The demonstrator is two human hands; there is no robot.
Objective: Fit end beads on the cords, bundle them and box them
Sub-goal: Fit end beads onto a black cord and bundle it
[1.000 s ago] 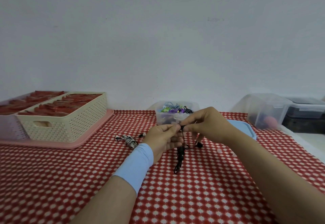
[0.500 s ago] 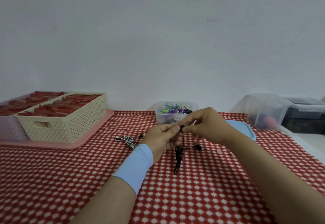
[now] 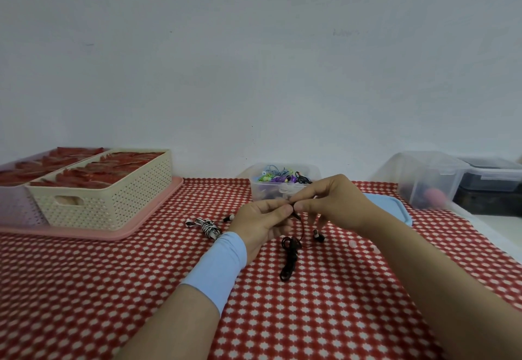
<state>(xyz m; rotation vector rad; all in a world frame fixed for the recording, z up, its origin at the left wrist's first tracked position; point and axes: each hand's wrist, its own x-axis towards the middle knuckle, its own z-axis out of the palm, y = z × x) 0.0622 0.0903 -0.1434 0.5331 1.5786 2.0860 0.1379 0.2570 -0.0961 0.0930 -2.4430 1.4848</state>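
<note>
The table (image 3: 84, 289), under a red-and-white cloth, carries a small clear box (image 3: 262, 190), with a pink tray (image 3: 135, 226) well left of it, a striped bundle (image 3: 209, 226) and a black cord (image 3: 289, 260) in front of it, and a blue lid (image 3: 395, 207) at its right.

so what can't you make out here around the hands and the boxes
All in the head view:
The end of the black cord: the left hand and right hand both pinch it, and fingertips hide its tip.
The clear tub on the right: a cloudy wall blurs its contents.
The far-left basket: cut off by the frame edge.
</note>
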